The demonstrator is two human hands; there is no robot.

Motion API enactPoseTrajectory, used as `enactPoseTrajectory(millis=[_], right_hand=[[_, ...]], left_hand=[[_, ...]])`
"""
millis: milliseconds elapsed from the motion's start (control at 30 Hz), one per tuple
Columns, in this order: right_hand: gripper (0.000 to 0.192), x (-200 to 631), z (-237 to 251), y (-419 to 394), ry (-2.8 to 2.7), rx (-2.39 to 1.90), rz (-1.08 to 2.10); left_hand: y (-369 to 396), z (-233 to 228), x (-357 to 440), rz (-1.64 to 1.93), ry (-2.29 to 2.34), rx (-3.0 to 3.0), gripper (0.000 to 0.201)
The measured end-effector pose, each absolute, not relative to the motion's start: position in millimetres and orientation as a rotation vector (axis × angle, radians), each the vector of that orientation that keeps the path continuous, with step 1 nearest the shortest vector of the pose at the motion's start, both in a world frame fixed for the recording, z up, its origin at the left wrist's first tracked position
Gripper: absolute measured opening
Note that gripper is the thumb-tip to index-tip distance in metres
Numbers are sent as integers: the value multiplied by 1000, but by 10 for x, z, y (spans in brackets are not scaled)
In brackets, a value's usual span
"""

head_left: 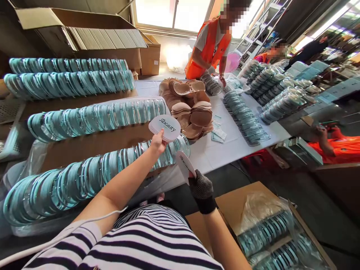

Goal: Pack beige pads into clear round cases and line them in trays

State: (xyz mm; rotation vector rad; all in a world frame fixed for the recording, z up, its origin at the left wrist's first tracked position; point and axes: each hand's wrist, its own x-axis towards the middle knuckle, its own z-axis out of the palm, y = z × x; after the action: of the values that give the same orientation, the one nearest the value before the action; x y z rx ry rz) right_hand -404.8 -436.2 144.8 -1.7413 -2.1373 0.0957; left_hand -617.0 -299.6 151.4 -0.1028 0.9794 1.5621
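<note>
My bare left hand (159, 143) grips a small stack of white oval printed cards (168, 125) with dark "beauty" lettering, thumb on top. To its right and lower, my right hand (201, 186), in a dark dotted fingerless glove, pinches one similar printed card (184, 162), seen tilted. Just beyond both hands, tan moulded cup-shaped pieces (194, 112) are heaped on the white-covered table (205, 157). Long rows of clear and teal round packages (104, 120) lie left of my hands, and the nearest row (78, 180) runs beneath my left forearm.
A co-worker in an orange vest (209, 48) handles packages across the table. A package row (244, 116) and small packets (218, 133) lie on the right. An open carton of card sheets (104, 37) stands far left; another carton (253, 195) with packages sits low right.
</note>
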Motion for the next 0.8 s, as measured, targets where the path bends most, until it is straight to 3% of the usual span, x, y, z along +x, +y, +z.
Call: enactPoseTrajectory(millis=[267, 533, 800], right_hand=[[29, -4321, 1615, -4210, -2344, -2028, 239], [37, -4629, 1279, -3900, -2419, -2079, 481], [33, -4718, 1115, -3796, -2293, -1992, 336]], left_hand=[[-3057, 1485, -6219, 1523, 978, -137, 30], [-3074, 1475, -6263, 1501, 946, -178, 31], [-3093, 1472, -6242, 1514, 914, -185, 31]])
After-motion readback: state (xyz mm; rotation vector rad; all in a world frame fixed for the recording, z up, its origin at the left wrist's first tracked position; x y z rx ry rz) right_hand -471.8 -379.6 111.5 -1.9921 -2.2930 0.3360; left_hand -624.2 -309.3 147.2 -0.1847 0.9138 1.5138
